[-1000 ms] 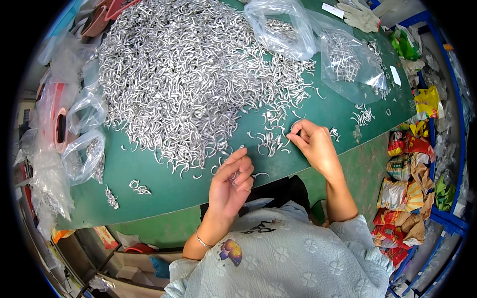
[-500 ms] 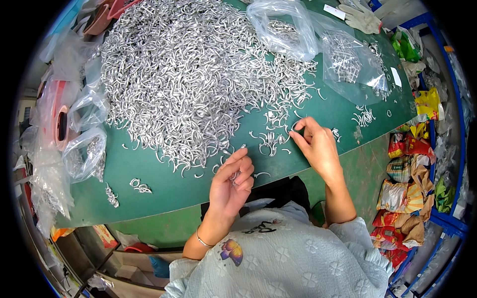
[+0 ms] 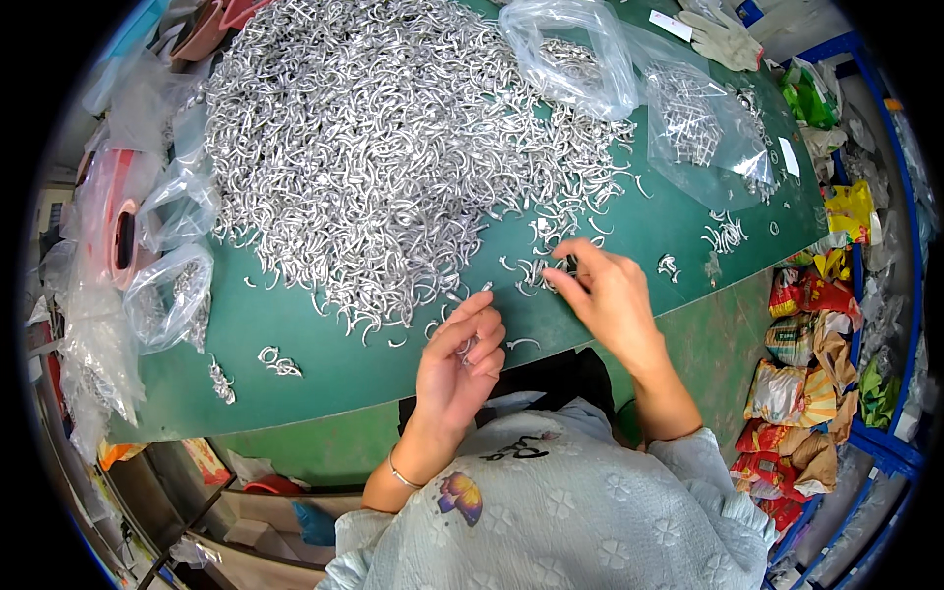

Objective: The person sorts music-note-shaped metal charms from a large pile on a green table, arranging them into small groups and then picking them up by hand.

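A large heap of small curved silver metal pieces (image 3: 364,147) covers much of the green table (image 3: 324,393). Palm up at the heap's near edge, my left hand (image 3: 458,359) has its fingers curled over a few curved metal pieces. Silver shows in its palm, and a bright tip shows by the index finger. My right hand (image 3: 615,305) hovers over a small cluster of curved pieces (image 3: 531,273). Its thumb and index finger are apart, with no piece visible between them. The other right fingers are partly hidden.
Clear plastic bags (image 3: 703,128) with metal parts lie at the far right, near a white glove (image 3: 723,39). More bags (image 3: 172,300) and a pink container (image 3: 123,231) line the left. Small groups of pieces (image 3: 726,234) are scattered about. A blue shelf rack (image 3: 885,442) stands at right.
My right hand has moved left and slightly down to the small cluster, and its thumb and index finger have parted. The curved piece at its fingertips no longer shows there. My left hand stays put.
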Demonstrator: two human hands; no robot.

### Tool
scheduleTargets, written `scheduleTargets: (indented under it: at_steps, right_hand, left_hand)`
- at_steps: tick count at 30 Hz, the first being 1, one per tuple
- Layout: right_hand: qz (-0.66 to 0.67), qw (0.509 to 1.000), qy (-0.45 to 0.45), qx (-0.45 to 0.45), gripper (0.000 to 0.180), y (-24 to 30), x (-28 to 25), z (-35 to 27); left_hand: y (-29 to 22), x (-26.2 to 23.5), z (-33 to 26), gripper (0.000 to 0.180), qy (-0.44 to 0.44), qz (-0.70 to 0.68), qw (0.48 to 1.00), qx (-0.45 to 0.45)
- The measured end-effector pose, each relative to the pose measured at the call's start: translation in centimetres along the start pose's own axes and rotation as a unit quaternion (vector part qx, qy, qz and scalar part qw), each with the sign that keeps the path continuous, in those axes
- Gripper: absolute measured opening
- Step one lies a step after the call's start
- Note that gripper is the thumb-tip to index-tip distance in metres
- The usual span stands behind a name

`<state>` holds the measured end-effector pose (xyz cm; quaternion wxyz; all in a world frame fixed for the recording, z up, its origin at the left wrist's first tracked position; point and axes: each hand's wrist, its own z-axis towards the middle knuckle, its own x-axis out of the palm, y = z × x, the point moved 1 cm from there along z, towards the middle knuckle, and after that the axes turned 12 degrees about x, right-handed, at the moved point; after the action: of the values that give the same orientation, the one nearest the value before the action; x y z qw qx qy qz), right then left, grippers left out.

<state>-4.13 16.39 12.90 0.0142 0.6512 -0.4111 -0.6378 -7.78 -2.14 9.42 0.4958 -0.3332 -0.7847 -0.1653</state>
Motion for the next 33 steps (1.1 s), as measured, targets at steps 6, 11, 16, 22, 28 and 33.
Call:
scheduleTargets:
  at_steps: [6,11,16,22,28,33]
  right_hand:
    - [-0.034,0.998,-0.04,-0.031,0.014,0.1,1.7,0.0]
    - [0.036,0.997,-0.005,0.065,0.014,-1.0,0.3,0.5]
    - [-0.013,0.999,-0.044,0.021,0.019,0.0,1.6,0.4]
    - [0.075,0.996,0.011,0.049,0.015,-0.5,0.6,0.8]
    - [0.375,0.92,0.103,0.048,0.011,-2.0,-0.5,1.1]
    - [0.75,0.584,0.311,-0.015,0.022,-2.5,-1.2,1.5]
  left_hand:
    - [-0.3,-0.1,-0.1,0.026,0.005,-0.005,1.0,0.003]
    - [-0.5,-0.6,-0.1,0.026,0.014,-0.013,1.0,0.01]
    - [-0.2,-0.4,0.1,0.027,0.009,-0.009,1.0,0.001]
    - [-0.6,-0.6,-0.2,0.027,0.003,-0.007,1.0,0.012]
    - [-0.5,-0.7,-0.1,0.027,0.013,-0.017,1.0,0.005]
    - [-0.4,-0.5,-0.1,0.03,0.006,-0.009,1.0,0.008]
